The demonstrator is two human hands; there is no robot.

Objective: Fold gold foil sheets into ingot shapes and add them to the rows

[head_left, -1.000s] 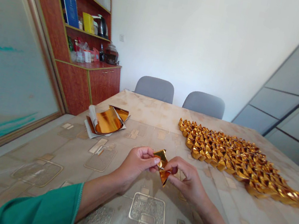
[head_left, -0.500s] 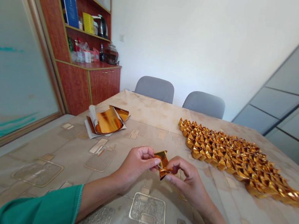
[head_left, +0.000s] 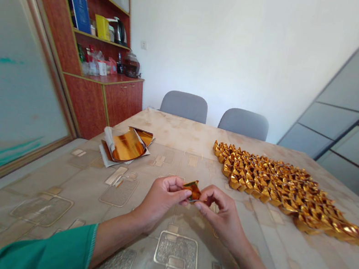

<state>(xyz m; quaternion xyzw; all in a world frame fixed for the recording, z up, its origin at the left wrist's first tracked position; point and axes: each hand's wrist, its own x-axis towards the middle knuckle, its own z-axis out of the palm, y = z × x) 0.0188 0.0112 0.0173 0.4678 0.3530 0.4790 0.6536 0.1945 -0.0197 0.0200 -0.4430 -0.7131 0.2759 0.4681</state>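
Observation:
A small piece of folded gold foil paper (head_left: 194, 190) is held just above the table, between both hands. My left hand (head_left: 164, 199) pinches its left side between thumb and fingers. On the opposite side my right hand (head_left: 221, 211) grips the lower right edge, fingers closed. The fingertips cover part of the folds. To the left on the table lies a loose stack of gold foil sheets (head_left: 129, 144) with white paper among them. Rows of folded gold paper ingots (head_left: 276, 179) stand close together at the right.
A patterned tablecloth (head_left: 132, 246) covers the table. Two grey chairs (head_left: 184, 106) (head_left: 244, 123) stand at its far side by the white wall. A reddish wooden cabinet (head_left: 84, 94) with bottles and a kettle (head_left: 120, 32) is at the back left.
The lower flap of the gold paper, which hung down between the hands, is now folded up, so the piece looks shorter. My right hand has shifted slightly up and left with it.

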